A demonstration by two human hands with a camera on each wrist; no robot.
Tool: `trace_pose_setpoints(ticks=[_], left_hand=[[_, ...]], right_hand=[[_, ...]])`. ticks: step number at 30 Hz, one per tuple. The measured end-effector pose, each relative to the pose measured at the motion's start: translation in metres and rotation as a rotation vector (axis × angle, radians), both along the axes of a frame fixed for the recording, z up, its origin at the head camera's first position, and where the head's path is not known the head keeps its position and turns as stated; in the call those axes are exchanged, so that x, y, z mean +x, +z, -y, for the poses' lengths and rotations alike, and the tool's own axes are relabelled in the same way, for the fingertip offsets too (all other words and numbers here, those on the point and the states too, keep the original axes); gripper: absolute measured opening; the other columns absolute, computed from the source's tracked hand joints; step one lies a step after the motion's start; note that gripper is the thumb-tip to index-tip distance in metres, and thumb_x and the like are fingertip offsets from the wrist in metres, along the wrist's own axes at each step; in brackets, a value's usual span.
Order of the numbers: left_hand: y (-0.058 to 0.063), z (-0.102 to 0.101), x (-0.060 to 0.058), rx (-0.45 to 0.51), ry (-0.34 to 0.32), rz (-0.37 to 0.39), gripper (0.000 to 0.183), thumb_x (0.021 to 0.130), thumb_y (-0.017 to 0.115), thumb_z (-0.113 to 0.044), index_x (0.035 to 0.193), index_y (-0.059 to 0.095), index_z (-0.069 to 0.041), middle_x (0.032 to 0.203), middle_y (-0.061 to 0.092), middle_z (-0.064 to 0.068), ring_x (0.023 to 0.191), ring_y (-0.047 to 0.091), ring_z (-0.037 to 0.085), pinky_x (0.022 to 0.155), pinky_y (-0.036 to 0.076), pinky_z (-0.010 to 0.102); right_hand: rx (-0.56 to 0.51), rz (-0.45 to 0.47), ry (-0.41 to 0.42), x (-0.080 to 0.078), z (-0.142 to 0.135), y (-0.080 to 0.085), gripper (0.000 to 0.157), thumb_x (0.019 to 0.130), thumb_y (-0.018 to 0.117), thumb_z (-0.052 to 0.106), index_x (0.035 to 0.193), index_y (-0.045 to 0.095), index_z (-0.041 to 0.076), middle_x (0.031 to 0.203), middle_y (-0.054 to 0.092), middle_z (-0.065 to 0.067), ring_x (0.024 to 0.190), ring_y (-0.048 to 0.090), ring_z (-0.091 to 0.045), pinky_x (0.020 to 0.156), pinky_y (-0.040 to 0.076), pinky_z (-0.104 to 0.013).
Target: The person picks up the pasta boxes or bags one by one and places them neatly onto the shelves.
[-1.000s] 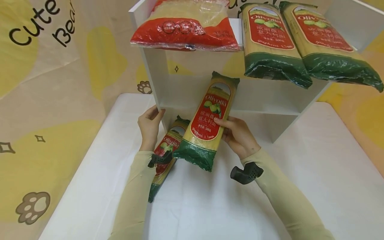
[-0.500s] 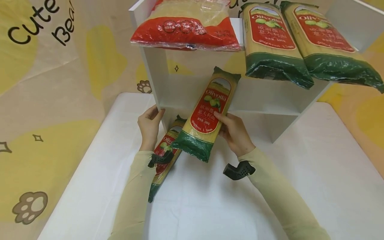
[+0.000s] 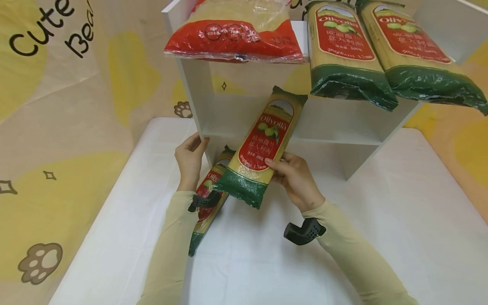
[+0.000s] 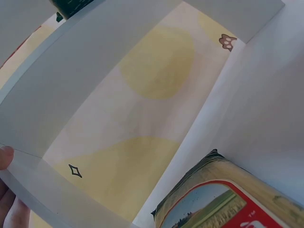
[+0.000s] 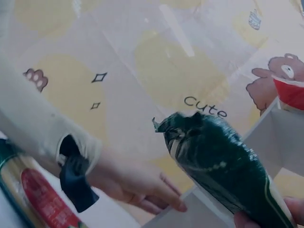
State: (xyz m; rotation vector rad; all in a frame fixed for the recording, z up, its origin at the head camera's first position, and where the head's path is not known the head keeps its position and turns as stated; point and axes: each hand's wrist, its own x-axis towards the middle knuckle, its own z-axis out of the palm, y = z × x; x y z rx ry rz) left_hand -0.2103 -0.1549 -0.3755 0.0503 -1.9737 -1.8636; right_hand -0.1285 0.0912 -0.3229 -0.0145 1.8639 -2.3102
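Note:
My right hand [image 3: 299, 180] grips a spaghetti pack [image 3: 261, 146] by its right edge, thumb on the red label near the lower end. The pack is tilted, its top end in front of the white shelf unit's [image 3: 339, 120] middle opening. My left hand [image 3: 190, 161] holds the front edge of the unit's left side panel; in the left wrist view its thumb [image 4: 5, 156] lies on that edge. A second spaghetti pack [image 3: 201, 228] lies on the table by the left forearm, partly covered by the held pack and the wrist camera. The held pack's green end [image 5: 223, 161] shows in the right wrist view.
On the top shelf lie a red and clear bag [image 3: 234, 38] of pale food and two more spaghetti packs, a left one [image 3: 343, 46] and a right one [image 3: 415, 51], jutting over the front edge. A white cloth covers the table [image 3: 419, 220]. A printed backdrop [image 3: 76, 140] stands behind.
The held pack has shifted slightly up and left, and my right thumb now sits lower on its label. My left hand stays at the panel.

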Motion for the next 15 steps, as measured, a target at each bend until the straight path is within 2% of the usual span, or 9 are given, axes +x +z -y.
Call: trace_pose_setpoints(ticks=[10, 15], left_hand=[[-0.001, 0.0, 0.001, -0.013, 0.01, -0.016, 0.028, 0.089, 0.068, -0.013, 0.115, 0.069, -0.001, 0.113, 0.068, 0.014, 0.105, 0.065, 0.021, 0.093, 0.05, 0.034], [-0.001, 0.0, 0.0, -0.011, 0.006, -0.02, 0.028, 0.089, 0.069, -0.012, 0.114, 0.069, 0.0, 0.112, 0.068, 0.014, 0.104, 0.065, 0.021, 0.093, 0.05, 0.034]], right_hand=[[-0.221, 0.098, -0.057, -0.022, 0.003, 0.008, 0.036, 0.096, 0.056, 0.01, 0.125, 0.05, -0.01, 0.105, 0.065, -0.009, 0.088, 0.065, -0.018, 0.079, 0.053, -0.026], [-0.267, 0.106, -0.074, -0.024, 0.004, 0.005, 0.034, 0.097, 0.056, 0.013, 0.122, 0.051, -0.009, 0.106, 0.063, -0.01, 0.088, 0.064, -0.018, 0.079, 0.053, -0.026]])
